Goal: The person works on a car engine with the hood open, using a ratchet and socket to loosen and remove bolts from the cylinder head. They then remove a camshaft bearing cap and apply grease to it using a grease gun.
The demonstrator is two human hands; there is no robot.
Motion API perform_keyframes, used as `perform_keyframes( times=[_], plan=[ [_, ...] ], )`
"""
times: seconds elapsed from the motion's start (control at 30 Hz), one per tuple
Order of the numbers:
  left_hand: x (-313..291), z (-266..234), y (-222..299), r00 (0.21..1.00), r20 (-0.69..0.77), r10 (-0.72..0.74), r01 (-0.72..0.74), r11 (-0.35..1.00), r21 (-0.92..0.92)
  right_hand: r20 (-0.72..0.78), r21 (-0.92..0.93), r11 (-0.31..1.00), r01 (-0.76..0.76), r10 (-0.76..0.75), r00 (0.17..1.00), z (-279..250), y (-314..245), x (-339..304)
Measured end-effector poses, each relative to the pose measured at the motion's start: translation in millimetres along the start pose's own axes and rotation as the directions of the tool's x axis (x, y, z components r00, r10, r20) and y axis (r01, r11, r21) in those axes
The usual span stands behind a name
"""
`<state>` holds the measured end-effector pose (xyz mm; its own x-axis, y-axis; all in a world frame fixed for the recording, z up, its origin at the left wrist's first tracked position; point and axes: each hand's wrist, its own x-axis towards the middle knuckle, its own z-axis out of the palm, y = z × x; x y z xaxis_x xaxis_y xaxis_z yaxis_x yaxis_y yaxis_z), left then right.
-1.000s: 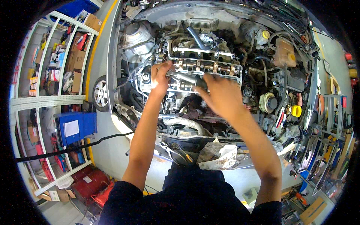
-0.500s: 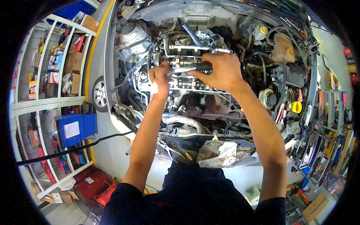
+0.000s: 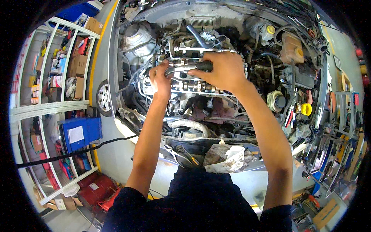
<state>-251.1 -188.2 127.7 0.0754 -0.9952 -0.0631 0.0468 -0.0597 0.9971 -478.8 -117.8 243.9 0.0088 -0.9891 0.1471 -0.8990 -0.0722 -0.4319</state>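
Leaning over a car's open grey engine bay [image 3: 216,116], a person works a long steel ratchet wrench [image 3: 185,67] above the exposed camshaft [image 3: 201,86]. The right hand [image 3: 224,71] clenches its black handle; the left hand [image 3: 160,79] steadies the head. A slip could bark knuckles against crowding black hoses [image 3: 197,36]. A crumpled rag [image 3: 228,158] lies below.

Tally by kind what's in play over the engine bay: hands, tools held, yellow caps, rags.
Hands: 2 (left hand, right hand)
Ratchet wrench: 1
Yellow caps: 3 ()
Rag: 1
Total: 7
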Motion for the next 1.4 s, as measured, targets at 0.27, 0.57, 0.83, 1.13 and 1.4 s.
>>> perform_keyframes(
  times=[0.27,0.57,0.83,1.13,1.4],
  plan=[
    [-27.0,-29.0,4.4,0.924,0.073,0.376,-0.379,0.866,0.327,0.016,0.034,0.998,0.047,-0.047,0.999,-9.9,-20.5,-18.1],
    [-33.2,-20.5,-23.8,0.89,0.137,0.435,-0.456,0.83,0.321,-0.12,0.017,1.0,-0.017,0.018,0.993,21.5,-7.5,-53.5],
    [-35.0,-23.9,-36.0,0.991,0.106,-0.084,0.061,0.977,0.205,-0.043,0.026,0.993,-0.112,0.113,0.993,30.7,-14.8,-73.4],
    [-42.8,-41.0,-9.3,0.632,0.297,0.716,-0.739,0.44,0.51,0.051,0.049,0.999,0.019,-0.021,0.998,5.7,-26.3,-50.4],
    [-21.0,-35.4,-23.6,0.576,0.255,0.777,-0.793,0.454,0.407,0.042,0.038,0.999,-0.027,0.025,0.999,6.6,-27.7,-48.9]
  ],
)
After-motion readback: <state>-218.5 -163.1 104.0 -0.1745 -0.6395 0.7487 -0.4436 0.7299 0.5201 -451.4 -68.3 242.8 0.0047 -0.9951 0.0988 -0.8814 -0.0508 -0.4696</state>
